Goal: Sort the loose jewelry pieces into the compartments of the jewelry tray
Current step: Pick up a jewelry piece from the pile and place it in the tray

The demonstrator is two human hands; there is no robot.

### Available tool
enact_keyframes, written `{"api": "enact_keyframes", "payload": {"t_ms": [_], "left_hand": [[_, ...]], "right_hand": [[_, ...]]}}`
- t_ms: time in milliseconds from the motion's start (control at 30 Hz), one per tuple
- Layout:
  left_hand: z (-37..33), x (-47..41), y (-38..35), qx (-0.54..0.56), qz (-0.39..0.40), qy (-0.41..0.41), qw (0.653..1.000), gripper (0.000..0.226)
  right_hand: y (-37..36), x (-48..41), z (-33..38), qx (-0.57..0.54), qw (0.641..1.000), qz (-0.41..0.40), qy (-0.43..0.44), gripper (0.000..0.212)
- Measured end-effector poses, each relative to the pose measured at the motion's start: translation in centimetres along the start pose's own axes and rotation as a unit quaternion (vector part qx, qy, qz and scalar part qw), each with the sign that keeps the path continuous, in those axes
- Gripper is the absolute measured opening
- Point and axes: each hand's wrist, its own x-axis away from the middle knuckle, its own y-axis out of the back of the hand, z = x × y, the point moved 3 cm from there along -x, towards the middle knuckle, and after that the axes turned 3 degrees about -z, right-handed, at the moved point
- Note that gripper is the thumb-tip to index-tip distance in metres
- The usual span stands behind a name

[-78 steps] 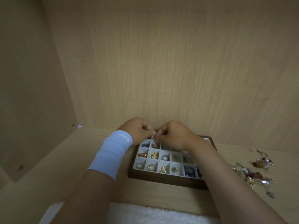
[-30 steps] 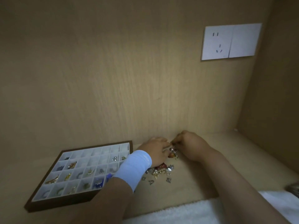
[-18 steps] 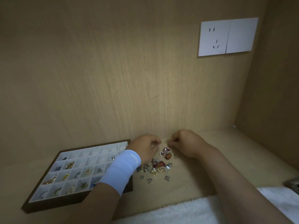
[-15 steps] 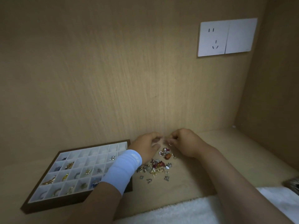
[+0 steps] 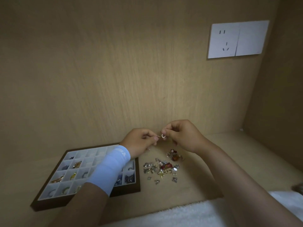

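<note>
The left hand (image 5: pixel 139 141) had a pale blue stretchy wristband (image 5: pixel 109 169) pulled up the forearm, small white logo near the wrist. The right hand (image 5: pixel 183 136) and arm were totally bare.

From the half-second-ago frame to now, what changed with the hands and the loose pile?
Both hands rose off the shelf: the left hand and right hand now pinch a small gold piece between them, above the pile. The pile and the tray stayed where they were.
</note>
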Motion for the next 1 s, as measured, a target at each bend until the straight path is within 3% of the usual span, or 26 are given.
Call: {"api": "enact_keyframes", "payload": {"t_ms": [200,467,667,1000], "left_hand": [[1.3,1.8,5.4,-0.088,-0.001,0.001,0.996,0.008],[3.9,2.8,7.8,0.025,-0.113,0.013,0.993,0.010],[5.9,2.5,7.3,0.067,-0.101,0.046,0.992,0.011],[6.9,2.6,8.5,-0.111,-0.079,0.014,0.991,0.018]], "right_hand": [[-3.0,0.1,1.7,0.063,0.998,0.017,0.009,0.009],[-7.4,-2.6,4.6,0.062,0.998,0.002,0.028,0.001],[-9.3,-4.5,4.3,0.132,0.990,-0.042,0.009,0.007],[-11.6,-4.5,2.9,0.236,0.970,0.055,0.009,0.014]]}}
